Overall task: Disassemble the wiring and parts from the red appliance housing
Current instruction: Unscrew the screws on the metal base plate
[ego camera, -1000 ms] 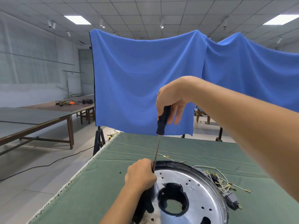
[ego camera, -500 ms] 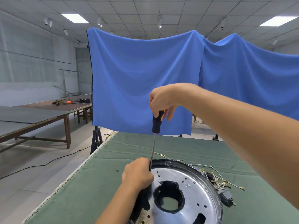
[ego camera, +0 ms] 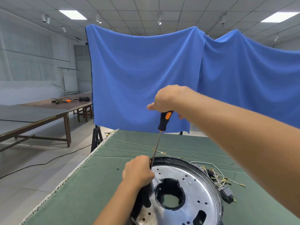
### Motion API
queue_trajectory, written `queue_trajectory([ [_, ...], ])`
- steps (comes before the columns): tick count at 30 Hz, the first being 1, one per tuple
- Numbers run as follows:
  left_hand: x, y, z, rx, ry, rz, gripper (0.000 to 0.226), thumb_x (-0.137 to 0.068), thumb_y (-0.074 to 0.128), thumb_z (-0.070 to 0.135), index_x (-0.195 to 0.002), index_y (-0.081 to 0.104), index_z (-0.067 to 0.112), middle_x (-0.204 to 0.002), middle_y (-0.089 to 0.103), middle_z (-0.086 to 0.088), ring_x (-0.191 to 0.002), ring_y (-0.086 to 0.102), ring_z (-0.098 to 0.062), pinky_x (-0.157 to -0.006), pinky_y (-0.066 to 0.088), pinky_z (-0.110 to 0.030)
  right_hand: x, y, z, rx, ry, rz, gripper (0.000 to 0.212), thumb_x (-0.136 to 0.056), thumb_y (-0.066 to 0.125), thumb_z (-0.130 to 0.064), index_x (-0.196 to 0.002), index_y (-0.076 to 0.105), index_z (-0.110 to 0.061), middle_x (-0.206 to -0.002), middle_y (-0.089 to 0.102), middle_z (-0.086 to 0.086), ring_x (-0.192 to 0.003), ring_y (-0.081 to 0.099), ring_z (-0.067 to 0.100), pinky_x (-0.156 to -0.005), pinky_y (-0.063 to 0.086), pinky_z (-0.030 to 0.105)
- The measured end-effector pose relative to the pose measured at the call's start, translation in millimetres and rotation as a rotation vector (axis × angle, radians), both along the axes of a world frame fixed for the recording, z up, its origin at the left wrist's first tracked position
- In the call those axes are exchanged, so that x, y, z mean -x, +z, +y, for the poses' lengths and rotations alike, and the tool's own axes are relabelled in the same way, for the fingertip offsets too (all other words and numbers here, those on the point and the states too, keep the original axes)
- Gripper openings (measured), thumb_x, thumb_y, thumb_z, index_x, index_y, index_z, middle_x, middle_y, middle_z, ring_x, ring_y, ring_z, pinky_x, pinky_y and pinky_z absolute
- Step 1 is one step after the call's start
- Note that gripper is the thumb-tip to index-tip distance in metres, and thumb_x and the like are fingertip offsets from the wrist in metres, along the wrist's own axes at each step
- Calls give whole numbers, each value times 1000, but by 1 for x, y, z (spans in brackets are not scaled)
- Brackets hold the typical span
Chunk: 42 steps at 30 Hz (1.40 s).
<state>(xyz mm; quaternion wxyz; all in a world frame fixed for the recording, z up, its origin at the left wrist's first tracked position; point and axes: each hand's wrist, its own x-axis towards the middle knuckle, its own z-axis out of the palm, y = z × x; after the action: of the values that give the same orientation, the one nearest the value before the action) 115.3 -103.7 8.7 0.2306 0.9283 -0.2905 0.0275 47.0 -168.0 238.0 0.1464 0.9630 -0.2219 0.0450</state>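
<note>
A round appliance housing (ego camera: 191, 189) with a silver perforated plate and a dark rim lies on the green table cloth (ego camera: 90, 189). My left hand (ego camera: 138, 171) grips its near-left rim, fingers curled. A long screwdriver (ego camera: 158, 142) with a black and orange handle stands nearly upright, its tip at the rim beside my left hand. My right hand (ego camera: 167, 99) grips the top of the handle. Loose wires with yellow terminals (ego camera: 217, 177) and a dark connector block (ego camera: 227, 194) lie at the housing's right side.
A small screw (ego camera: 117, 168) lies on the cloth left of the housing. A blue cloth (ego camera: 146, 78) hangs behind the table. Brown tables (ego camera: 48, 111) stand at the left. A black cable (ego camera: 48, 161) runs over the floor.
My right hand has turned on the screwdriver handle, and the orange patch now faces me. The left hand stays on the rim. The view has shifted slightly.
</note>
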Motion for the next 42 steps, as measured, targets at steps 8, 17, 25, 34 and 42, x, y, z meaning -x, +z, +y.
queue_trajectory([
  [8, -5, 0, 0, 39, 11, -16, 33, -72, 44, 6, -93, 66, 19, -100, 63, -3, -94, 59, -30, -78, 52, -38, 4, 15, -17, -429, 76, 45, 19, -82, 61, -13, -97, 62, -2, -95, 70, 18, -82, 71, 30, -74, 59, 40],
  [17, -5, 0, -1, 95, 40, 3, 33, -70, 43, 6, -90, 67, 17, -97, 65, -4, -90, 60, -30, -75, 54, -39, 0, 2, -21, -355, 163, -94, 22, -85, 51, -11, -104, 58, -3, -87, 62, 13, -68, 57, 25, -59, 54, 29],
  [25, -1, 1, 1, 48, 33, 1, 30, -68, 42, 5, -83, 66, 14, -89, 65, -7, -86, 59, -32, -70, 53, -36, -2, -2, -27, -243, 129, -119, 25, -93, 43, -22, -86, 57, -3, -48, 65, 5, -38, 61, 18, -51, 50, 27],
  [34, 0, 2, 1, 48, 31, 7, 33, -68, 41, 5, -85, 67, 16, -91, 65, -6, -87, 60, -32, -70, 51, -34, 5, -3, -35, -354, 144, -158, 61, -93, 36, -63, -98, 58, -6, -84, 68, 11, -56, 67, 25, -55, 51, 29],
  [42, 1, 1, 1, 48, 44, 13, 29, -67, 40, 4, -81, 64, 14, -86, 63, -6, -84, 58, -32, -63, 44, -31, 4, -6, -31, -520, 282, -222, 25, -86, 48, -16, -111, 48, -18, -94, 62, 2, -68, 58, 19, -62, 53, 31],
])
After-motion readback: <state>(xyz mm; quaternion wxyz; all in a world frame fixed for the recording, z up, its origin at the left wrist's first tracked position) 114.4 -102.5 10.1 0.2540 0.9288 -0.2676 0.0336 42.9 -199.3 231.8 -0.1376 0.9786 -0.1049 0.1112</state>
